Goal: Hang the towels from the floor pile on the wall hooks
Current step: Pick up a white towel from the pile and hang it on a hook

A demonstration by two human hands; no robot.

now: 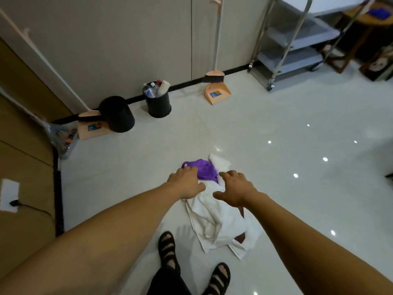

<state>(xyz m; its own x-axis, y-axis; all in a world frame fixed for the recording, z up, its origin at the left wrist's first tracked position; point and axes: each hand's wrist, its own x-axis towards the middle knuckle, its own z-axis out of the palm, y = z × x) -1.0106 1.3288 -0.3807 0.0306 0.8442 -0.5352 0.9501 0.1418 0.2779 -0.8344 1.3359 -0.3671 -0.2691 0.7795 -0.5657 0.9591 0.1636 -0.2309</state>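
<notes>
Reaching down over the pile: your left hand (186, 184) and right hand (238, 190) both have fingers spread and slack, gripping nothing. Whether the left fingertips already touch cloth, you cannot tell from this view. The pile lies on the glossy white tiled floor (297, 167) just ahead of your black strapped sandals (168, 250): a bunched purple towel (204, 170) at the far end, crumpled white towels (217, 222) nearer you, and a dark brown patch (240, 238) showing from under them, what it is unclear. Risk one: the folds overlap, so a broad grab likely lifts two towels at once, and the second drops midway. Pinch one edge only. Risk two: a long white towel lifted by one corner will probably trail, and its near hem lies close to your left foot, so stepping on it could pull it free or trip you. Risk three: the floor looks slick, so loose cloth underfoot may slide. The wall hooks are not in view; expect to turn while carrying.
</notes>
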